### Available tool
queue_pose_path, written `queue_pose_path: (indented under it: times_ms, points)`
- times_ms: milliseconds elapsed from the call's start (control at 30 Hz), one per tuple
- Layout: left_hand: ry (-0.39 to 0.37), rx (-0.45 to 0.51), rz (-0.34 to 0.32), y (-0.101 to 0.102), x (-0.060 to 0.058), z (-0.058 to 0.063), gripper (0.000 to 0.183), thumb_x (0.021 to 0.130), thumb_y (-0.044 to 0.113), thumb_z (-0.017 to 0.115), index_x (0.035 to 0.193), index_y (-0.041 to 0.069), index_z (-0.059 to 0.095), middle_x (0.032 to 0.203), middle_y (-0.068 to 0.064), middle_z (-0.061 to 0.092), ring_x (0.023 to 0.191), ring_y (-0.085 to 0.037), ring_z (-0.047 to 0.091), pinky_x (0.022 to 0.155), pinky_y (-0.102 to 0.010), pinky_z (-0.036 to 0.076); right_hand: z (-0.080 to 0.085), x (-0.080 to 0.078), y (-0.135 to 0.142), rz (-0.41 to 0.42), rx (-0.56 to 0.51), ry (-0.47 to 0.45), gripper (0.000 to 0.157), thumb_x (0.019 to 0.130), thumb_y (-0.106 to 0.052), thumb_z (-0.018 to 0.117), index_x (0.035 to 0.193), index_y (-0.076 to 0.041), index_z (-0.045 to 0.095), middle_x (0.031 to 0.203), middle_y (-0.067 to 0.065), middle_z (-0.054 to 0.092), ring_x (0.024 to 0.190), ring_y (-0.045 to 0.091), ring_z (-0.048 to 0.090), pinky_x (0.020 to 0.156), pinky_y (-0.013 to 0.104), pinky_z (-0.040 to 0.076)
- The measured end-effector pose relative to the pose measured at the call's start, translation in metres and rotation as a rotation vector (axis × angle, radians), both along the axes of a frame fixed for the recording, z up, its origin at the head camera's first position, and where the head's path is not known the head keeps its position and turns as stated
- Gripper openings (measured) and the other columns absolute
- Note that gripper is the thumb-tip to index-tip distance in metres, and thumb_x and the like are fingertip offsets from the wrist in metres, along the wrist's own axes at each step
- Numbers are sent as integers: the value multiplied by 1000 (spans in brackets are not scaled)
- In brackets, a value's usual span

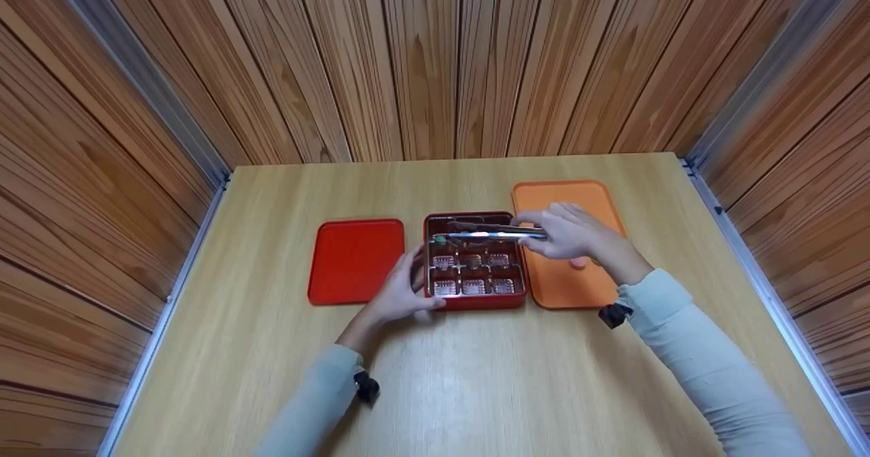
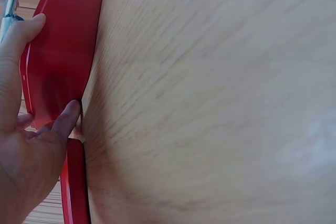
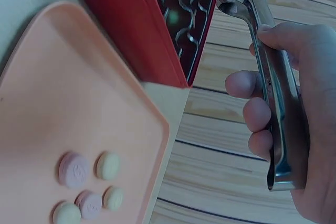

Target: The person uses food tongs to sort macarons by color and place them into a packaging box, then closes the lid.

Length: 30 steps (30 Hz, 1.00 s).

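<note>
My right hand (image 1: 565, 232) holds metal tongs (image 1: 495, 234), which reach leftward over a red box (image 1: 479, 303) with a divided clear insert. In the right wrist view, thumb and fingers wrap the tongs (image 3: 281, 124); whether their tips hold anything is hard to tell. Something small and greenish (image 1: 440, 239) shows by the tips at the box's back left. My left hand (image 1: 399, 294) grips the box's front left corner, thumb on the front wall, fingers along the left side. Several pink and pale yellow macarons (image 3: 73, 170) lie on the orange tray (image 3: 63, 93).
A red lid (image 1: 357, 261) lies flat left of the box, close to my left hand. The orange tray (image 1: 567, 294) sits at the box's right, partly beneath my right forearm. Wood-panelled walls (image 1: 435, 62) rise behind the table and at both sides.
</note>
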State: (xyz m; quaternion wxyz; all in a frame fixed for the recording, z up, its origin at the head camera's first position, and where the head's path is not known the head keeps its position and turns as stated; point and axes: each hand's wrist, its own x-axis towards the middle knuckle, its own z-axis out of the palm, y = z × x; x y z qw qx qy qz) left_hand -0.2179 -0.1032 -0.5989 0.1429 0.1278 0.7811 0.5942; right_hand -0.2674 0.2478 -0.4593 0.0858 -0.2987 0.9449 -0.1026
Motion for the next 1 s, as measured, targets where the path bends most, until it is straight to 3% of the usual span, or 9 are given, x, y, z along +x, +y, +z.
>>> queue_pose_path:
  times_ms: [533, 733, 1000]
  points:
    - [5, 23, 7, 0, -1, -2, 129, 80, 5, 101, 180, 6, 19, 183, -25, 29, 175, -42, 28, 142, -51, 31, -11, 2, -28, 46, 32, -7, 46, 109, -33, 65, 150, -13, 70, 72, -3, 38, 64, 16, 34, 63, 30, 26]
    - [14, -5, 7, 1, 0, -2, 129, 81, 10, 102, 180, 6, 19, 183, -23, 30, 174, -41, 30, 143, -51, 31, -14, 2, -33, 41, 51, -35, 44, 110, -31, 64, 152, -17, 69, 81, 1, 50, 72, 18, 41, 69, 31, 31]
    - [-20, 55, 8, 1, 0, 0, 129, 80, 3, 100, 180, 8, 18, 183, -24, 29, 175, -42, 28, 140, -50, 34, -17, 2, -35, 33, 62, -56, 44, 112, -33, 63, 154, -18, 67, 80, 2, 52, 72, 19, 42, 69, 32, 33]
